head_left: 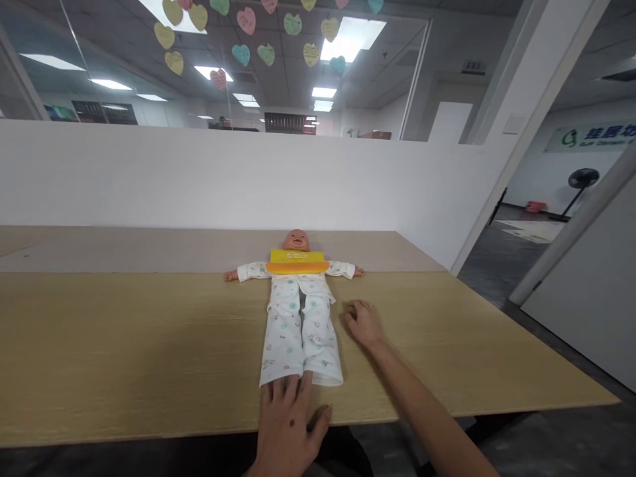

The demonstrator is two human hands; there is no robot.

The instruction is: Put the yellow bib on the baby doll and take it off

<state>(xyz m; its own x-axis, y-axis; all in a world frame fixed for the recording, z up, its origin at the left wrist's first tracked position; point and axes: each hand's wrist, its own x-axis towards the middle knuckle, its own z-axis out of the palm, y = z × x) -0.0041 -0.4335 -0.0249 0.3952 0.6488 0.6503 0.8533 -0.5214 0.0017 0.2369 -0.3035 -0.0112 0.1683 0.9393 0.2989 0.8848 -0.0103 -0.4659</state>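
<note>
A baby doll [297,240] lies on its back with its arms spread and its head toward the wall. A yellow bib [297,257] with an orange lower edge covers its chest. It wears a white patterned top [314,285] and matching trousers [283,338]. My left hand [288,427] is open at the near end of the left trouser leg, its fingers stretched out and the fingertips at or just under the hem. To the right of the doll, my right hand [364,323] rests on the table, open with fingers loosely bent, apart from the clothes.
The wooden table [149,358] has a greyish strip [124,248] along its back, against a white partition [223,175]. Heart-shaped notes [246,20] stick to the glass above. On the right, a doorway shows a black fan [583,178] and a white door [586,285].
</note>
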